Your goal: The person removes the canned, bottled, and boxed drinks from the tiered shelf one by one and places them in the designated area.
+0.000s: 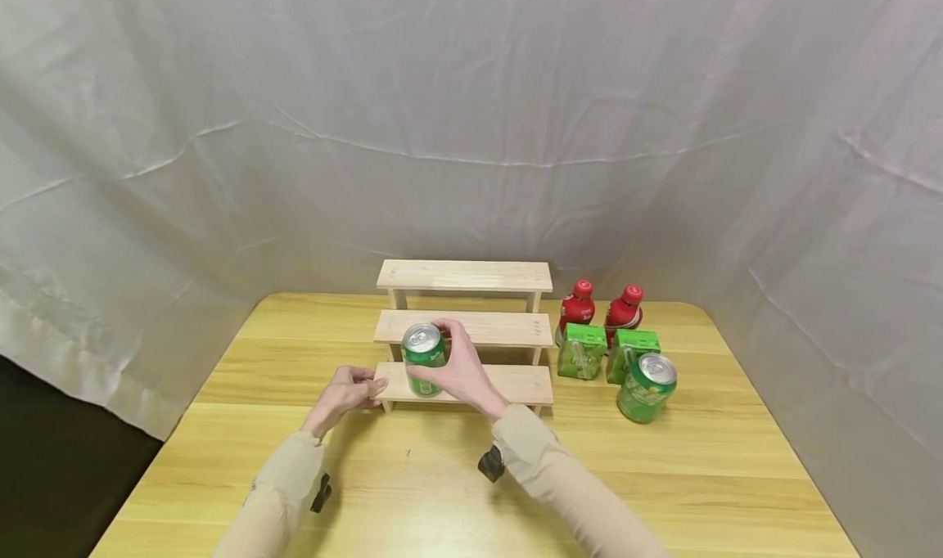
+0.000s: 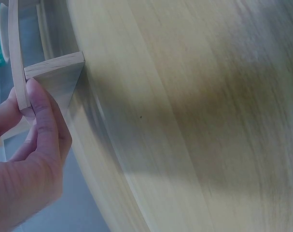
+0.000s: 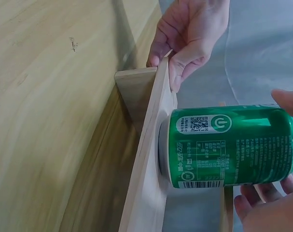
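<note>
- While your right hand (image 1: 462, 370) wraps the green can (image 1: 423, 359) from its right side, the can stands upright, long axis vertical, with its base on the lowest step (image 1: 516, 383) of the wooden riser (image 1: 464, 276), towards that step's left end.
- Your fingers (image 3: 262, 205) curl round the can's far side and your thumb tip (image 3: 287, 100) sits on the near side, so that's a firm wrap, not a loose touch.
- From the right wrist view, the can's base (image 3: 161, 150) meets the step board flat; I can't tell whether the full weight is down yet.
- Your left hand (image 1: 345, 393) is just to the left of the can, at the step's left end, near it but not touching it.
- Over there, your left thumb (image 2: 40, 111) and fingers pinch the board's edge (image 2: 17, 58) above the side support (image 2: 59, 72), steadying the riser on the worktop (image 1: 663, 476).
- So the right hand is the one on the can; the left only holds the stand.
- Off to the right on the worktop stand a second green can (image 1: 646, 387), two green cartons (image 1: 580, 350), and two red bottles (image 1: 577, 304) behind them, well apart from both hands.
- My read: any release wants the fingers opening out to the right, away from the left hand.
</note>
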`<state>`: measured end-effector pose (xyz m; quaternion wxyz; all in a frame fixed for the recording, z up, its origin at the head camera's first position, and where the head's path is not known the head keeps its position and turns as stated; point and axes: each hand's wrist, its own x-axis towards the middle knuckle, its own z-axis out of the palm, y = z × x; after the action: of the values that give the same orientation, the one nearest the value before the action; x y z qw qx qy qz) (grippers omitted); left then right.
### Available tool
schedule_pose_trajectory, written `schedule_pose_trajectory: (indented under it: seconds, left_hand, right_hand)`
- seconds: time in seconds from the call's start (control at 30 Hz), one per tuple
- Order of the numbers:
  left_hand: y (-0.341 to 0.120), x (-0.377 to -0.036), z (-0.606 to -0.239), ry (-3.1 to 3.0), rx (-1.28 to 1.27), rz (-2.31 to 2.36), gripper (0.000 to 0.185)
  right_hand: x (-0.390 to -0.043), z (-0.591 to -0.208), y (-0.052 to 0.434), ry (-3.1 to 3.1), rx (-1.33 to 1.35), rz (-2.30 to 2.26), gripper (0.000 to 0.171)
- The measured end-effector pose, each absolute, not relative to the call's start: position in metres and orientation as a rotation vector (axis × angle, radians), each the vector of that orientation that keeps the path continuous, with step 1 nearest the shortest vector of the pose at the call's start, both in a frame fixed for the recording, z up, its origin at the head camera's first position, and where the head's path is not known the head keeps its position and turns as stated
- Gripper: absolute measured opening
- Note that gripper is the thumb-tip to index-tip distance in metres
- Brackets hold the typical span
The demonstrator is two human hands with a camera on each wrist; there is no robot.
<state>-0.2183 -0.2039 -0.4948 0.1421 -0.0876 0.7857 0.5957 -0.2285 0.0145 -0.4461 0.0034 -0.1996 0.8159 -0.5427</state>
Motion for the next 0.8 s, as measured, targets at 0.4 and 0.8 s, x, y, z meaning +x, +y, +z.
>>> schedule_pose_trajectory:
  seconds: [0.4,0.8]
  left_hand:
    - [-0.2036,-0.2195,-0.4952,2.258,-0.242,1.733,0.048]
    - [-0.2033,-0.2193,-0.4947,2.288,-0.246,1.702,0.049]
  right_hand:
    - [-0.2324,-0.4458,0.011,2.549,-0.647,-1.745,0.07]
    - [-0.2345,-0.4471,0.0117,2.594,-0.711,-1.743,0.065]
